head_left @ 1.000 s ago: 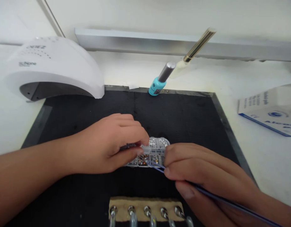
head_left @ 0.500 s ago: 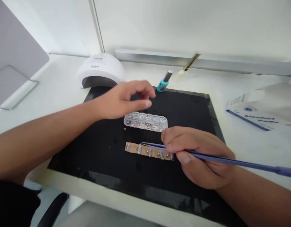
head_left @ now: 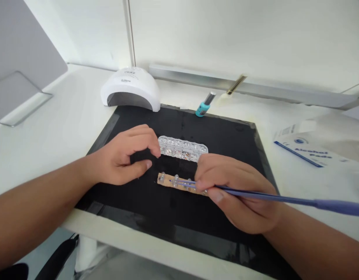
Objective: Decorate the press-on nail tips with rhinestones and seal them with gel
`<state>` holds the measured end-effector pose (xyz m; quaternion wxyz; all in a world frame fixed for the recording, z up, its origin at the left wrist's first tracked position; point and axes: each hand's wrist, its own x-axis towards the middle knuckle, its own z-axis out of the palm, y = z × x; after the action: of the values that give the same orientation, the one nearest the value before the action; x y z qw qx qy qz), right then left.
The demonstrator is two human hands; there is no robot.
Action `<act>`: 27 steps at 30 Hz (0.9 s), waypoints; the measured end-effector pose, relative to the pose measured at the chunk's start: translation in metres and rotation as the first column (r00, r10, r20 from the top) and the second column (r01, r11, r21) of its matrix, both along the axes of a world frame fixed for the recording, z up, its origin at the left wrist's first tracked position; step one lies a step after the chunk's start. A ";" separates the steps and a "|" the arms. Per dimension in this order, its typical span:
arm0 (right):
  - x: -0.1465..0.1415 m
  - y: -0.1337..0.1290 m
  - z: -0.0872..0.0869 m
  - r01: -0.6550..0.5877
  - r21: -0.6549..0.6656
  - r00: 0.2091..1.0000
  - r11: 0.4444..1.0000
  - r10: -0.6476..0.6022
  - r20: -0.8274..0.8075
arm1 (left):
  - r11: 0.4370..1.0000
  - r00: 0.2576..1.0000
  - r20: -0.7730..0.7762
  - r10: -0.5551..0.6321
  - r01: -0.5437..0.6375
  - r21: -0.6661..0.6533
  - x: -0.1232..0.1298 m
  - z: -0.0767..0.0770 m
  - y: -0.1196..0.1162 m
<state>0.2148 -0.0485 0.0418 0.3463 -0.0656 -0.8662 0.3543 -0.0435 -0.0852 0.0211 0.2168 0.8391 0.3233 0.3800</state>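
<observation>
Purple tweezers (head_left: pixel 255 194) are pinched in my right hand (head_left: pixel 234 186), their tips over a tan strip (head_left: pixel 167 181). Several small clear pieces (head_left: pixel 175 180) stand in a row on that strip, and my right fingers cover its right end. My left hand (head_left: pixel 126 155) hovers to the left of the strip with thumb and fingers apart, holding nothing. Just beyond its fingertips lies a clear compartment case (head_left: pixel 183 144) filled with tiny sparkling stones. Strip and case both rest on a black mat (head_left: pixel 132 202).
A white dome-shaped nail lamp (head_left: pixel 131 83) stands at the mat's far left corner. Near the back edge is a turquoise bottle with a silver cap (head_left: pixel 203 109). Behind it lies a brush with a gold handle (head_left: pixel 237 83). At right sits an alcohol pads box (head_left: pixel 302 146).
My left hand has drawn back left and toward me, away from above the case. The tweezer tips have shifted slightly left and lower along the strip. The camera view has moved a little.
</observation>
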 end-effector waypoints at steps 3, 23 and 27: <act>0.000 0.002 0.000 -0.019 0.033 0.998 0.999 0.017 0.056 | 0.997 0.997 -0.030 -0.077 0.077 0.012 -0.002 0.000 0.005; -0.003 0.002 -0.015 -0.049 0.227 0.985 0.973 0.010 0.172 | 0.976 0.971 -0.108 -0.213 0.206 -0.076 0.008 0.001 -0.001; -0.002 0.001 -0.015 -0.040 0.256 0.982 0.966 -0.009 0.188 | 0.975 0.966 -0.132 -0.221 0.215 -0.064 0.010 0.003 0.000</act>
<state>0.2126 -0.0479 0.0272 0.2658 -0.0462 -0.9342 0.2333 -0.0337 -0.0851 0.0244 0.2549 0.8883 0.2526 0.2868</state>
